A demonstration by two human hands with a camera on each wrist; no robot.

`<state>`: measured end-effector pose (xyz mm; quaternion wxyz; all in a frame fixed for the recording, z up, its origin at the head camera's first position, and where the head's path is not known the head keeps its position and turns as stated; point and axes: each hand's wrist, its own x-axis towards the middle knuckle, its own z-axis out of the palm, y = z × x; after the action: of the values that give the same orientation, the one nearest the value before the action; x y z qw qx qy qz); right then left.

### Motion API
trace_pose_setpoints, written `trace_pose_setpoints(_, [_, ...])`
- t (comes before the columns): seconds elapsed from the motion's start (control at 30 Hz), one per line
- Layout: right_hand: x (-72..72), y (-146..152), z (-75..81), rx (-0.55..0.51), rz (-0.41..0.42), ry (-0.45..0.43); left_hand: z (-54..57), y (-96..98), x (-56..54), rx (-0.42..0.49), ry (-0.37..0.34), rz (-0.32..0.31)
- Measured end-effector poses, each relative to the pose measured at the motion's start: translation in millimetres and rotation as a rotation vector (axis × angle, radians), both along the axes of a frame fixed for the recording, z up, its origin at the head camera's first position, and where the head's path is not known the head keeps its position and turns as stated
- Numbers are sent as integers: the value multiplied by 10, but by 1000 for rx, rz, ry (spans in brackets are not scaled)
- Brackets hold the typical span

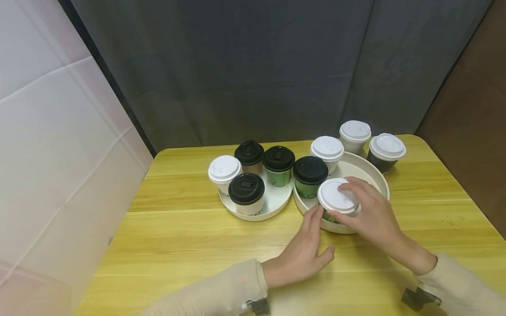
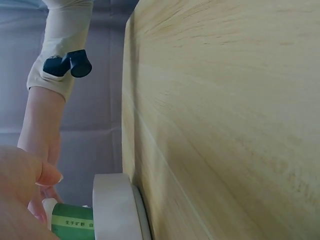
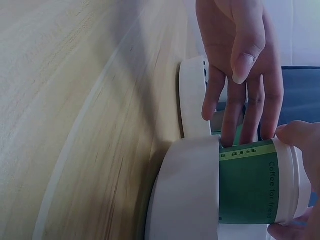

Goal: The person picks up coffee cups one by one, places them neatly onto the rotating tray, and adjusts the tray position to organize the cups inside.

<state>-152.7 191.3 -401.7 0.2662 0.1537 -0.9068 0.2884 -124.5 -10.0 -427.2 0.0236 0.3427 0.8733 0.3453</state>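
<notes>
A green paper coffee cup with a white lid stands at the near side of the right round tray. My right hand grips it by the lid, thumb and fingers on opposite sides. With its fingers straight, my left hand touches or nearly touches the cup's left side; the thumb stands apart. Beside the gripped cup in that tray are a green cup with a black lid and a white-lidded cup. In the left wrist view, part of the green cup shows above the tray wall.
On the left round tray stand several lidded cups, one with a white lid, the others black. Behind the right tray, on the wooden table, are a white cup and a dark cup with a white lid.
</notes>
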Motion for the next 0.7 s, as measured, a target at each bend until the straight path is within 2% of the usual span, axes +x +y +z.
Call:
trace_pose_setpoints(0.3, [-2,-23,-13,16,11,6,-25,-31,-10,12,4,4])
trace_pose_setpoints(0.7, [11,-54,25,106,9,-8,-47,-52,-20,22,18,28])
